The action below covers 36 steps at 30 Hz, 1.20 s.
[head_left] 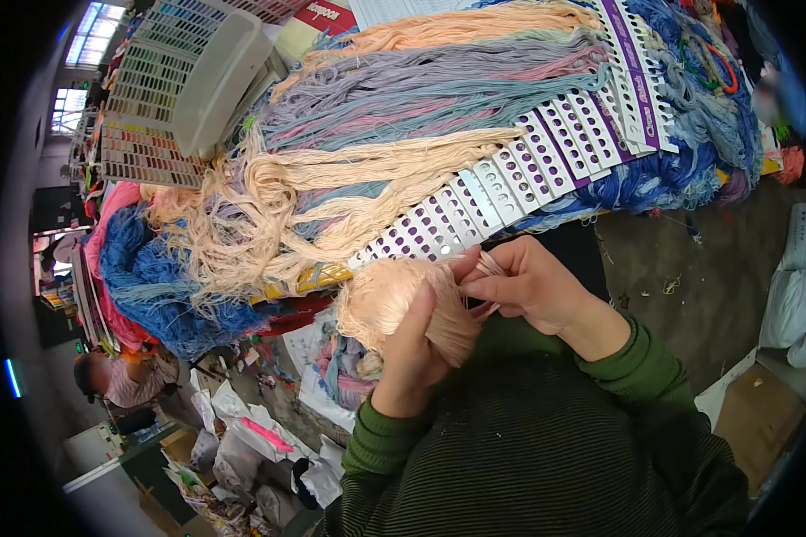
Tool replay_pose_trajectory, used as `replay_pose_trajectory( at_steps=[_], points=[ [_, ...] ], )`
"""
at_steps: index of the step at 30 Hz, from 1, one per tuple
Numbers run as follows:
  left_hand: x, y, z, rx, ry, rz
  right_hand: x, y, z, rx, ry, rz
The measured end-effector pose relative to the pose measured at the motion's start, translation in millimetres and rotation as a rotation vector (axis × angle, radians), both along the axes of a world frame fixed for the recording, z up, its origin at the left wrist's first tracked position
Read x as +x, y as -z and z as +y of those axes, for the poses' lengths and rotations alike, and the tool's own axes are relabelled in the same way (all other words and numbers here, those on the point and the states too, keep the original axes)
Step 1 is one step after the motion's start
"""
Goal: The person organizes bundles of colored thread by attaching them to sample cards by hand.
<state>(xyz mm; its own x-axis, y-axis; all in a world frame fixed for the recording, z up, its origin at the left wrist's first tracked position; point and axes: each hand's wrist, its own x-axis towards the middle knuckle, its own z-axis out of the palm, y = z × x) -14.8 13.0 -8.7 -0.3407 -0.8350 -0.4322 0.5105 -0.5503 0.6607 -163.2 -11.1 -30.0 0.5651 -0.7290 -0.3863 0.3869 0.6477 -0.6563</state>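
Observation:
My left hand [412, 345] is closed around a bundle of pale peach thread [390, 300], close to my body at the table's front edge. Beside it, my right hand [528, 286] pinches a few pale strands at the right end of this bundle. Just beyond my hands lie white punched thread cards [439, 219] with purple print, overlapping in a slanted row. Long cream skeins [367, 166] stretch from the cards toward the left, their ends loose and tangled. Above them lie grey-lilac skeins [403, 76] and orange skeins [475, 31].
Blue thread heaps [690, 116] flank the cards on the right, with more blue thread [157, 291] at left. A translucent plastic bin [219, 85] rests on colour charts [152, 80]. White bags [242, 447] stand lower left. Another person [130, 380] is at far left.

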Motion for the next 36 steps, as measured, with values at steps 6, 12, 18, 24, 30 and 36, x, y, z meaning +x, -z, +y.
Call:
replay_pose_trajectory(
  at_steps=[6, 12, 18, 24, 30, 36],
  points=[
    [4, 4, 0, -0.018, -0.005, 0.09, -1, -3, -1, 0.11, 0.029, -0.149],
    [5, 9, -3, 0.074, -0.054, 0.11, -3, 1, -1, 0.137, 0.06, -0.167],
    [1, 7, -6, 0.195, -0.096, 0.158, 5, 4, -1, -0.103, 0.029, 0.131],
    [6, 12, -5, 0.171, -0.1, 0.137, 1, 2, -3, 0.018, 0.022, 0.038],
    [3, 11, -8, 0.164, -0.103, 0.128, -7, 7, -4, 0.099, -0.027, -0.176],
    [4, 10, -5, 0.103, -0.072, 0.126, -7, 4, -4, 0.078, -0.02, -0.078]
  ],
)
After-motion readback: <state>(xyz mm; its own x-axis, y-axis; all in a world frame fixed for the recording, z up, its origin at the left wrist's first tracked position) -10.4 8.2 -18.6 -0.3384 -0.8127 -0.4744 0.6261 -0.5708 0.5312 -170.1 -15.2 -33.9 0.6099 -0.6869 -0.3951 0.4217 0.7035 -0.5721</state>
